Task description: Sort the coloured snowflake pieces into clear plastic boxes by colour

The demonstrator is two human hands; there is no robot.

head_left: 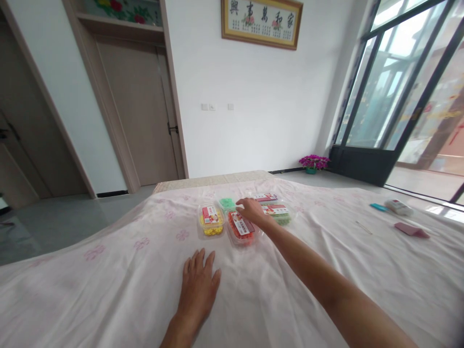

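Note:
My left hand [197, 285] rests on the pale pink flowered cloth [145, 285], fingers stretched and slightly spread, with nothing in it. Over a group of clear plastic boxes, my right hand [251, 210] reaches in from the right; its thumb and fingers are bent but apart. Closest to its fingertips is a box with mint-green contents [227, 203]; whether they touch is unclear. Below the hand lies a labelled box of orange-red pieces [242, 228]. A box of yellow pieces [211, 220] sits left of it. Right of the hand are a box with green contents [281, 214] and a partly hidden labelled box [266, 197].
Far right on the cloth lie a white packet [398, 208], a blue item [378, 207], a pink folded piece [411, 229] and a thin stick-like item [363, 227]. A pot of magenta flowers [313, 163] stands on the floor by the glass door.

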